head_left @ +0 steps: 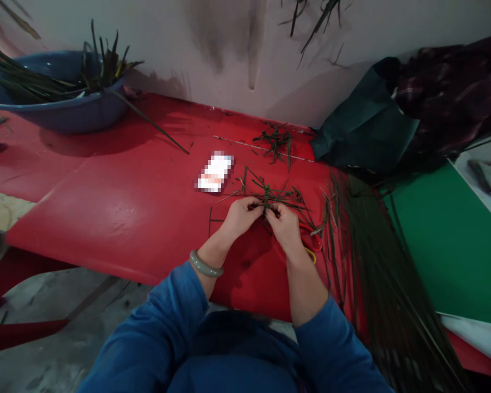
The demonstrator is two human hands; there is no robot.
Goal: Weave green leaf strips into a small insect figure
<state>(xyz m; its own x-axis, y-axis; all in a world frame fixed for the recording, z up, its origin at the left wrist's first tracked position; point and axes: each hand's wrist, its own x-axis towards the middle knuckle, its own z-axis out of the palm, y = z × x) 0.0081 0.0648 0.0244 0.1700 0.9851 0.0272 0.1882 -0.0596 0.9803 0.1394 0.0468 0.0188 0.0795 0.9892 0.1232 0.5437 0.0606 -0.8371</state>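
Note:
My left hand (241, 215) and my right hand (286, 225) meet over the red table, fingertips pinched together. Between them they grip a small knotted piece of green leaf strips (266, 192), its upper part poking out past my fingers. How the strips cross under my fingertips is hidden. Loose leaf scraps (288, 196) lie just behind and beside my hands. Partly covered by my right hand and wrist is a pair of scissors (317, 240) with red and yellow on the handles. A phone (215, 172) with a lit, blurred-out screen lies beyond my left hand.
On the red table (106, 207), a blue basin (77, 112) at the left holds long leaves. A clump of knotted leaf strips (276, 143) lies near the wall. Long palm fronds (376, 256), a dark green bag (364, 123) and a green board (445, 251) are at the right.

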